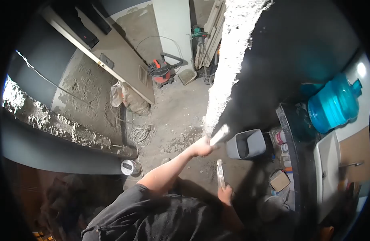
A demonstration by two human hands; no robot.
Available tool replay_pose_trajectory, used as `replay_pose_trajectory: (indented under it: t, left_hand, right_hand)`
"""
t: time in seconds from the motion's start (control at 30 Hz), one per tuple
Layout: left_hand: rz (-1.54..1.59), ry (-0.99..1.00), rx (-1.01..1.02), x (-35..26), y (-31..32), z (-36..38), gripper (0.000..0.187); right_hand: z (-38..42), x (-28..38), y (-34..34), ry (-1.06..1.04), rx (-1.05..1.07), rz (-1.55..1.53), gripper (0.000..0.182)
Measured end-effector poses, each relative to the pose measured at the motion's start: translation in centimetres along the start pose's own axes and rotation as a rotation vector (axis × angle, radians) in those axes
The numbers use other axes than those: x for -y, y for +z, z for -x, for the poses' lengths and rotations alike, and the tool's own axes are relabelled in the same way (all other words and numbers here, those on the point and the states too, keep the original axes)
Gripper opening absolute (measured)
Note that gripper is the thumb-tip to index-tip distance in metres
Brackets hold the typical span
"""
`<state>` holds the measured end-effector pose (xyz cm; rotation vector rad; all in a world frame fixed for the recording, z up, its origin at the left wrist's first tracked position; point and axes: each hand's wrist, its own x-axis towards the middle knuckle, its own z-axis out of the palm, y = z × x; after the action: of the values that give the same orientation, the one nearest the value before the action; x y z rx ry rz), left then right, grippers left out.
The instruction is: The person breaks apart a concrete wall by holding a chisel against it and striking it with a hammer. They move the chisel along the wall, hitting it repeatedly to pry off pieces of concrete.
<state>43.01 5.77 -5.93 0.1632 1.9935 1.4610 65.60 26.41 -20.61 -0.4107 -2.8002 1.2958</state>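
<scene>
I see the left hand [203,147] gripping a pale, blurred bar [220,135] by the wall's rough white edge [229,72]. The right hand [225,194], apart and nearer the body, is wrapped around a tool [220,173] pointing forward. I make out a bin [257,140] right of the left hand.

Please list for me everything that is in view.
Door: 1, beige, upper left
Sack: 1, pale, beside door
Vacuum cleaner: 1, red-black, upper floor
Planks: several, brown, top centre
Wall edge: 1, white, top centre
Water jug: 1, blue, right
Sink: 1, white, right
Bin: 1, grey, right of centre
Cable: 1, pale, left floor
Bucket: 1, white, lower left
Small items: several, mixed, right; unclear
Blurred object: 1, whitish, centre
Long tool: 1, pale, below centre
Left hand: 1, bare, holding blurred object
Right hand: 1, bare, holding tool
</scene>
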Motion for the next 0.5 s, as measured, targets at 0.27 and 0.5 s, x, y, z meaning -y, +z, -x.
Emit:
replay_pose_trajectory:
  t: [0.27,0.5]
  left_hand:
    - [-0.519,0.251,-0.497,-1.9,-0.6,-1.9,0.031]
    - [-0.531,0.279,-0.602,-5.5,-3.4,-3.9,0.026]
  right_hand:
    - [-1.4,2.0,-3.9,0.090,-0.035,-0.141,0.039]
    - [-8.8,15.9,-8.5,-0.334,-0.246,-0.458,0.031]
